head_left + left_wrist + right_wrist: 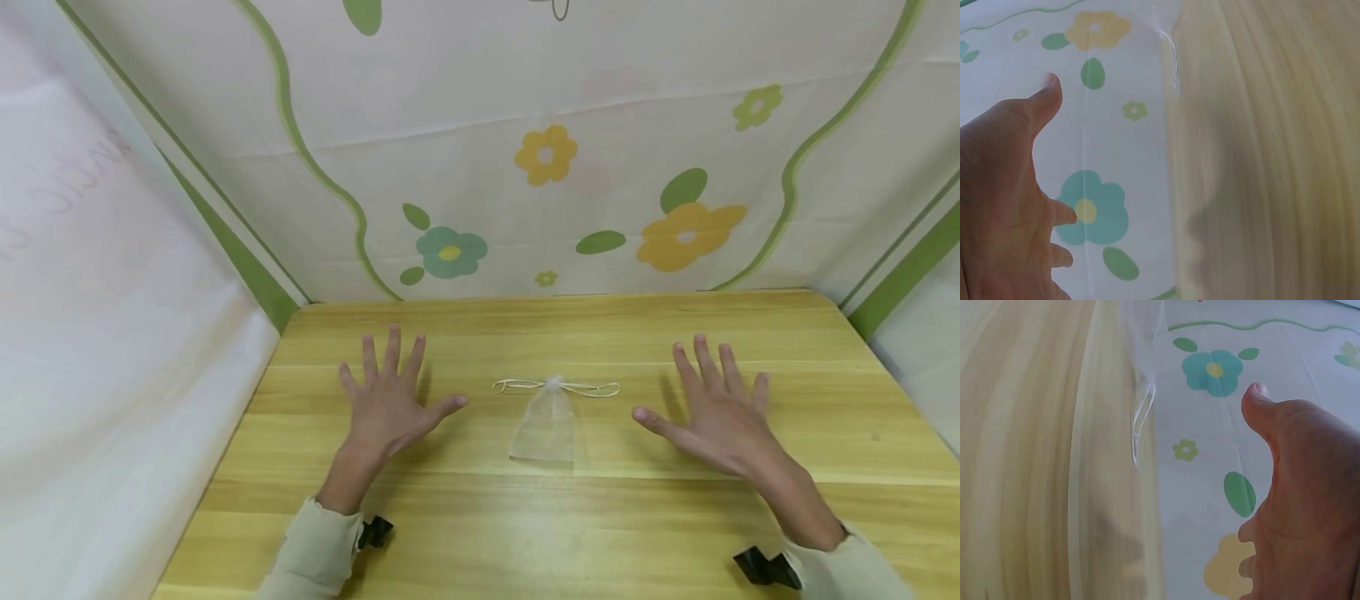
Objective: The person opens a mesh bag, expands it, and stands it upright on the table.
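Note:
A small sheer white drawstring pouch (546,429) lies on the wooden table between the two hands. Its neck is gathered, and white cord loops (596,389) stretch out to the left and right. To the left of the pouch, the left hand (386,408) is spread with straight fingers, holding nothing. On the other side the right hand (720,421) is spread the same way, thumb toward the pouch, also holding nothing. Both wrist views catch part of the pouch and a cord loop near the top, at a distance from the left thumb (1044,103) and the right thumb (1263,412).
The wood-grain table (540,542) meets a white cloth backdrop (450,100) printed with flowers and green lines along its far edge. White cloth panels (112,333) stand at the left and right sides. Black wrist mounts (765,569) sit at the cuffs.

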{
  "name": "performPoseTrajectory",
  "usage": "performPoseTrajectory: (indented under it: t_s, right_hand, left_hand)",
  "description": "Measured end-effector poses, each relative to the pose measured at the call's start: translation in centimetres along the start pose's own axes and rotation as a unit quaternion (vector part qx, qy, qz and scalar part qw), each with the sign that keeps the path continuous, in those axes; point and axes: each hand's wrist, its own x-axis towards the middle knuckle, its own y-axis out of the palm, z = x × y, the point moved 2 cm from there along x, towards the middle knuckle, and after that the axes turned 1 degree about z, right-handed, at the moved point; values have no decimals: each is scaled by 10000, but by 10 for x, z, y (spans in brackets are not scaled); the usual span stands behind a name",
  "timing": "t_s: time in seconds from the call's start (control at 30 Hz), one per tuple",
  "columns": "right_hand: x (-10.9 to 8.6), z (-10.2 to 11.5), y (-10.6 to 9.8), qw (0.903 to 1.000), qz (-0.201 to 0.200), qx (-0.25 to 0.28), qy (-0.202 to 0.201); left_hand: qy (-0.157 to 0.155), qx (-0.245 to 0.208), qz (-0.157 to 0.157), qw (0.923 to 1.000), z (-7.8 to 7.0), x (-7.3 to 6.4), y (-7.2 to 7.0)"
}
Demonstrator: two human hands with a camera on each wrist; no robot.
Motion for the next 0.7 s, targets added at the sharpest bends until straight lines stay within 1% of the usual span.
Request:
performPoseTrajectory:
  t_s: [0.2, 0.33, 0.43, 0.57, 0.63, 0.7]
  right_hand:
    - [5, 12, 2, 9999, -43, 92, -115]
    - [6, 21, 3, 9997, -51, 185, -162]
    - [7, 27, 6, 9993, -62, 306, -212]
    - [9, 34, 9, 9979, -42, 572, -293]
    - [10, 38, 10, 9969, -24, 708, -340]
    - [11, 42, 12, 9956, 4, 863, -360]
  left_hand:
    - [95, -174, 125, 9997, -15, 1, 4]
    - [202, -460, 180, 9986, -24, 1, 6]
    - [322, -731, 165, 9967, -30, 2, 6]
    - [439, -1148, 214, 9922, -37, 5, 7]
    - [490, -1413, 264, 9884, -41, 6, 7]
    - [519, -1746, 320, 9828, -45, 8, 6]
